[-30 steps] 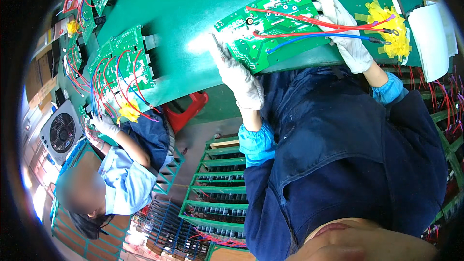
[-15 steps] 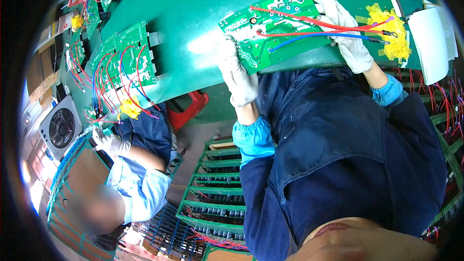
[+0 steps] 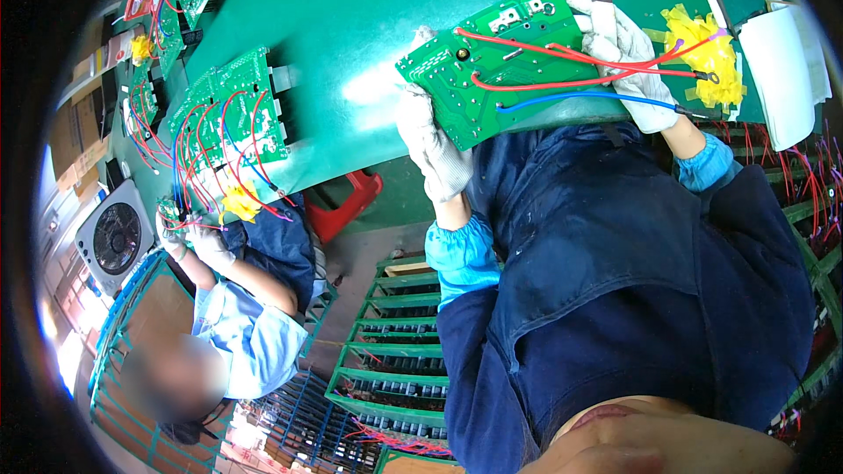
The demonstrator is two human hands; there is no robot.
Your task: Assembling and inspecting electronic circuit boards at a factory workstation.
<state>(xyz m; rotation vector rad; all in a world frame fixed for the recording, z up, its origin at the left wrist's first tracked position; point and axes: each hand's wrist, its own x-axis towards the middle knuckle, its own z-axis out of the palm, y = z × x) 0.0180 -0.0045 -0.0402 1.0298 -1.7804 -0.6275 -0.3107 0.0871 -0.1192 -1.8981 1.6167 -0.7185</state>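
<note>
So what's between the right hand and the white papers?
The head view shows mainly a crumpled yellow clump there, with red wire ends crossing it.

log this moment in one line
left hand: grips circuit board by left end; right hand: grips right end; red wires, blue wire: trail right; yellow strips: right of board

The circuit board (image 3: 493, 61) is green, wires (image 3: 544, 86) red (one blue).

Left hand (image 3: 432, 147), right hand (image 3: 634, 46), green circuit board (image 3: 498, 62) between
</note>
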